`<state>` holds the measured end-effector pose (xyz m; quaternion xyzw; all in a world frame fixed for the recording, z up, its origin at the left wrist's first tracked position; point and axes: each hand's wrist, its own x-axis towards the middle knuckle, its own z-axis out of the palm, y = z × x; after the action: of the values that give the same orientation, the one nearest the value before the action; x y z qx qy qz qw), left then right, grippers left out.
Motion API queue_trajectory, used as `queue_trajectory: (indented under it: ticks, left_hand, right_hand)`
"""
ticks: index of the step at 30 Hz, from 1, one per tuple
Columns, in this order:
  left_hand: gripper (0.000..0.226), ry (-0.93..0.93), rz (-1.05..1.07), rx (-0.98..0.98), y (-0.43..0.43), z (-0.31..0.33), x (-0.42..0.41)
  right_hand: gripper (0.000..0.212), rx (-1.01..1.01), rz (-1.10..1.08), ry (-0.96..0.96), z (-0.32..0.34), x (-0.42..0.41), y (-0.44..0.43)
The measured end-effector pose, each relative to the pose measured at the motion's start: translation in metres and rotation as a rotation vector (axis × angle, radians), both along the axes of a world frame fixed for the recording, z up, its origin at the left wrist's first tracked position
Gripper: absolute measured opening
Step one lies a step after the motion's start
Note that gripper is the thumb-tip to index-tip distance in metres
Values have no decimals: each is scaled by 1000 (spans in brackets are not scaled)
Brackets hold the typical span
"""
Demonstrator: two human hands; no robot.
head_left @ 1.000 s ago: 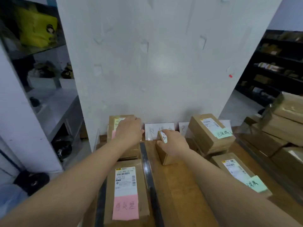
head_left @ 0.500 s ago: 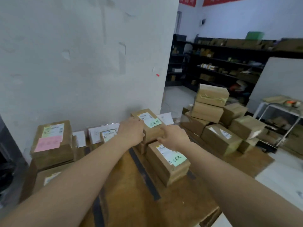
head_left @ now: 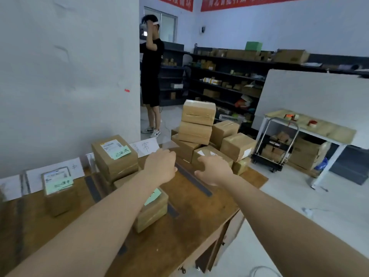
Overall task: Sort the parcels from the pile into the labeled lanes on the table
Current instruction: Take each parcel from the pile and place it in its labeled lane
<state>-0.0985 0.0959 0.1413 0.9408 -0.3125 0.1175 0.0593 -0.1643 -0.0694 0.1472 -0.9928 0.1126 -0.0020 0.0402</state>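
Pile of parcels (head_left: 207,136): we see brown taped cartons stacked at the far right end of the wooden table (head_left: 199,220), the topmost one lying flat with its long axis running left to right.
Nearest pile parcel (head_left: 209,155): it sits low at the front of the pile, its long axis slanting from near left to far right, a white label on its top face.
Right hand (head_left: 214,171): we have it open, fingers spread and curled, right at the near edge of that parcel; we cannot tell whether the fingertips touch it.
Left hand (head_left: 160,166): it hovers just left of the pile with fingers loosely curled together, holding nothing.
Divider strips (head_left: 193,181): dark strips on the tabletop mark off the lanes; one passes between our two hands.
Green-note parcel (head_left: 114,156): it tops a stack in the lane left of our hands, its long axis pointing away toward the white partition (head_left: 69,76).
Lane signs (head_left: 144,146): white handwritten cards lean against the partition.
Small parcel (head_left: 59,189): it stands alone in the next lane left.
Front parcel (head_left: 152,210): partly hidden under our left forearm, it carries a green note.
Background: a person in black (head_left: 151,76) stands beyond the partition, near dark shelving (head_left: 225,78).
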Motion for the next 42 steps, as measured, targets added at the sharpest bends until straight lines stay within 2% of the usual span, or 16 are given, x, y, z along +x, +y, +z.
queue_trajectory:
  ticks: [7,14,28,31,33,37,42]
  left_hand:
    - [25,10,-85,9,-77,-11,32]
    - [25,17,-142,-1,-154,-16,88]
    - [33,96,-218,33,-289,-34,172]
    - [25,130,-211,41,-322,-44,182]
    - [22,161,-188,37,-344,-50,190]
    - [30,258,-109,18,-385,-64,209]
    - [43,487,50,-53,-419,-80,226]
  right_hand:
    - [58,13,-89,14,-15,20,-74]
    - [44,-7,-172,39,-18,71,-149]
    - [47,130,-335,50,-48,134,-278]
    - [47,140,-336,71,-55,147,-310]
    - [48,166,-335,79,-60,158,-334]
    - [47,226,-373,114,-74,179,-380]
    - [50,326,-480,136,-92,200,-416]
